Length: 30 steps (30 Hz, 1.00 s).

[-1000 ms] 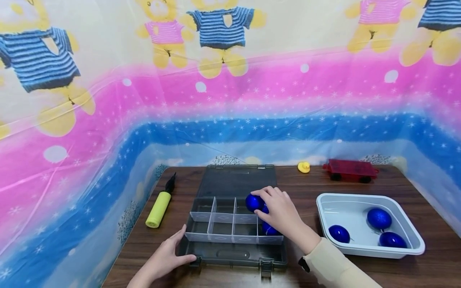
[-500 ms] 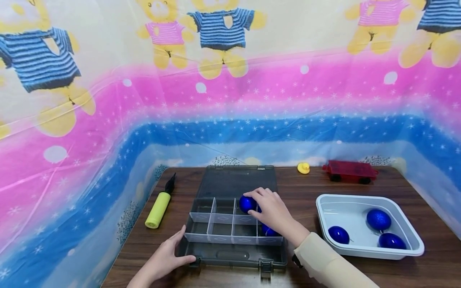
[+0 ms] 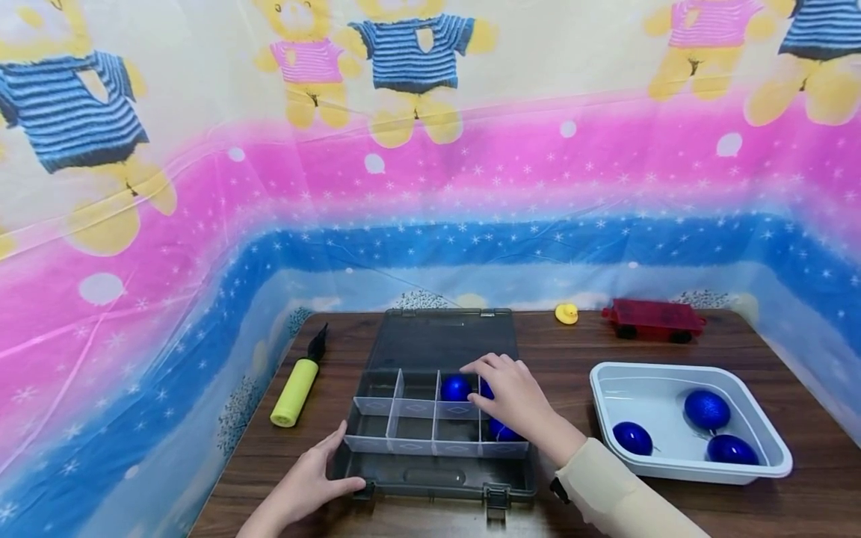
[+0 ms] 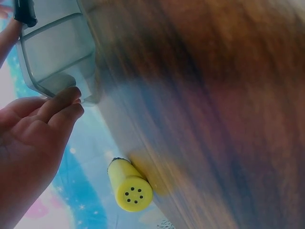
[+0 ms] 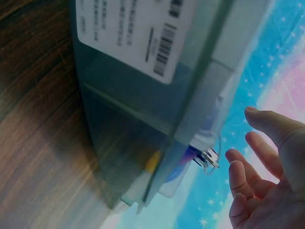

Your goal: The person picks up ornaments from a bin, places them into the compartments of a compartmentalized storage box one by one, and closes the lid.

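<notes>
A grey see-through compartment box (image 3: 437,476) lies with its lid folded back. A blue bauble (image 3: 456,388) sits in its back row, third compartment from the left. My right hand (image 3: 514,396) hovers just right of that bauble, fingers spread; the right wrist view shows nothing between them. Partly behind this hand, more blue baubles (image 3: 501,430) fill the right-hand column. A bauble's metal cap (image 5: 208,160) shows over the box wall in the right wrist view. My left hand (image 3: 306,474) rests against the box's front left corner, thumb by the latch (image 3: 365,487), fingers along the side.
A white tub (image 3: 662,400) to the right holds three blue baubles (image 3: 708,410). The yellow hand pump (image 3: 296,392) lies left of the box. Along the back edge stand a yellow toy duck (image 3: 566,314) and a red toy wagon (image 3: 655,320).
My right hand moved left with the blue bauble, lowered it into the back-row compartment and let it go. My left hand has stayed at the box corner.
</notes>
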Each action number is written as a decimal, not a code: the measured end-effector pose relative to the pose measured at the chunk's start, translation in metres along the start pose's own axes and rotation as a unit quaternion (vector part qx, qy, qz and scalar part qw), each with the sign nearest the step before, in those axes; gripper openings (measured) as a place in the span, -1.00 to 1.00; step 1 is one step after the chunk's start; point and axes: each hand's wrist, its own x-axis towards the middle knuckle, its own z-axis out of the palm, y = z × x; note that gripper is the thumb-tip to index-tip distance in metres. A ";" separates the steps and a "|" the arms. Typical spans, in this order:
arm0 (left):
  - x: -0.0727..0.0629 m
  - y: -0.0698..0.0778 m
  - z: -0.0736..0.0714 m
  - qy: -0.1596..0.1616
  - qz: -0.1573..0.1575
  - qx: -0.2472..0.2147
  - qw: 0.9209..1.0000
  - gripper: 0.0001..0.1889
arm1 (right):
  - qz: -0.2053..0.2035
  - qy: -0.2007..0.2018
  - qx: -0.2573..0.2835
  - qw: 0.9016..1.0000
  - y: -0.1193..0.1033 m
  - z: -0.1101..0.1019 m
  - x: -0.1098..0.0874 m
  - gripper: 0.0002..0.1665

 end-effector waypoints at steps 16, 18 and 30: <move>-0.011 0.020 -0.003 -0.002 -0.014 -0.008 1.000 0.01 | 0.006 0.080 -0.029 0.996 0.000 -0.038 -0.020 -0.74; -0.012 0.023 -0.003 0.000 -0.017 -0.005 1.000 0.00 | 0.013 0.084 -0.040 0.996 0.004 -0.044 -0.027 -0.74; -0.009 0.022 0.001 -0.003 -0.011 -0.004 1.000 -0.01 | 0.050 0.133 -0.092 0.986 0.045 -0.085 -0.066 -0.67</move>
